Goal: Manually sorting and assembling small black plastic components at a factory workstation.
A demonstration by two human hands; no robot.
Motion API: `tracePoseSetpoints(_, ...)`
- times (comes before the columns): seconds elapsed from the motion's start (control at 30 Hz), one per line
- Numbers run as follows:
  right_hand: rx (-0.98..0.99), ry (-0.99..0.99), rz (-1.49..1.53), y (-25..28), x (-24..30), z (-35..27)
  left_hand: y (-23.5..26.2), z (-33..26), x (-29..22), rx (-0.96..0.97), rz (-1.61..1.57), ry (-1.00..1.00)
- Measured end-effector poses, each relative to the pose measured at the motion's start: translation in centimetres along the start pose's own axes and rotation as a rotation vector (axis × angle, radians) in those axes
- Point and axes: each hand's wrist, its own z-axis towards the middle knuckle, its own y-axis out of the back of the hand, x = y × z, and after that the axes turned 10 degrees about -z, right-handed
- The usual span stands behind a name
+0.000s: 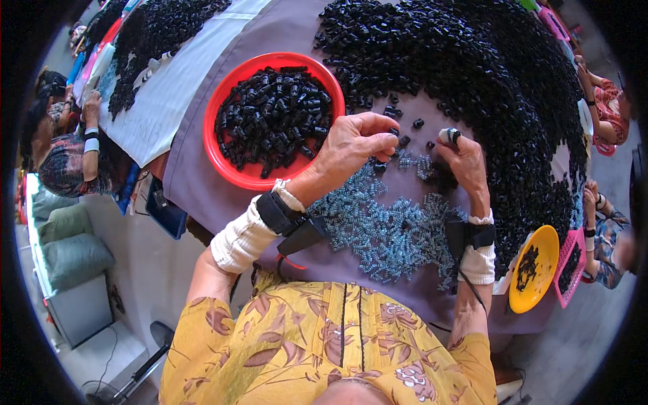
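My left hand [352, 145] pinches a small black plastic part [393, 131] between thumb and forefinger, above the mauve cloth. Another black part shows just under its fingers. My right hand [464, 160] is a short way to the right, its fingers drawn together, with white wrapping at a fingertip. A dark bit shows at that fingertip, but whether it is a held part I cannot tell. A few loose black parts [418, 123] lie between the hands. Below them spreads a heap of small bluish coil springs [391, 233].
A red round tray [210, 138] of black parts stands left. A huge black-parts heap [513, 88] covers the far and right table. A yellow plate [547, 251] and pink basket [572, 277] sit at the right edge. Other people work at both sides.
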Motion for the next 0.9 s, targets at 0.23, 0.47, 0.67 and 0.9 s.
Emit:
tracePoseSetpoints(0.23,-0.016,0.198,-0.481,-0.7,1.0,0.2,0.1,0.1,0.4,0.029,-0.064,0.069)
tracePoseSetpoints(0.47,-0.001,0.333,-0.219,2.0,7.1,-0.3,-0.5,0.2,0.5,0.02,-0.113,0.117)
tracePoseSetpoints(0.67,-0.036,0.569,-0.352,2.6,9.3,-0.3,-0.9,0.2,0.2,0.106,-0.128,0.099)
tracePoseSetpoints(0.9,-0.113,0.469,-0.203,2.2,10.1,-0.4,-1.1,0.0,-0.4,0.084,-0.24,0.016)
